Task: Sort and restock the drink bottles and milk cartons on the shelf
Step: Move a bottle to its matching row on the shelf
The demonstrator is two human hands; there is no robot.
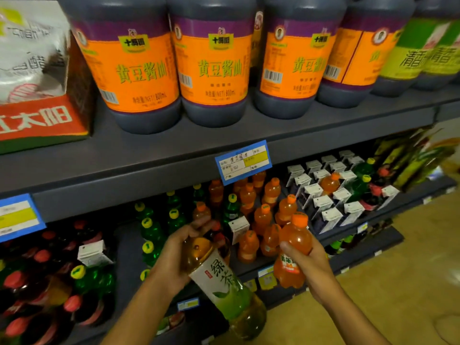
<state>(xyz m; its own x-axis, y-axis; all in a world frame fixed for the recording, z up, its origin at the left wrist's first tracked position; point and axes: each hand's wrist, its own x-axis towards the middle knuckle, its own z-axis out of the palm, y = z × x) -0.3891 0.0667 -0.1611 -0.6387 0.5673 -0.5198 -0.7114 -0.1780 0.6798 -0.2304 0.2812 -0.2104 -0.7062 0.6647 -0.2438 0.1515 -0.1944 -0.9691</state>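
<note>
My left hand (174, 257) grips a large green tea bottle (224, 282) near its neck; the bottle tilts with its base toward me. An orange soda bottle (292, 252) with an orange cap stands upright in my right hand (308, 267), held in front of the drinks shelf (129, 247). Behind it on that shelf stand several orange soda bottles (263, 217). Green bottles with yellow caps (151, 232) stand to their left, with one milk carton (239, 229) among them. Rows of milk cartons (326, 195) fill the right part, with an orange bottle (329, 183) mixed in.
The upper shelf (224, 138) carries big dark soy sauce jugs (214, 66) with orange labels and a blue price tag (242, 160) on its edge. Dark red-capped bottles (42, 270) and a stray carton (93, 253) sit at lower left. Tan floor (398, 282) lies to the right.
</note>
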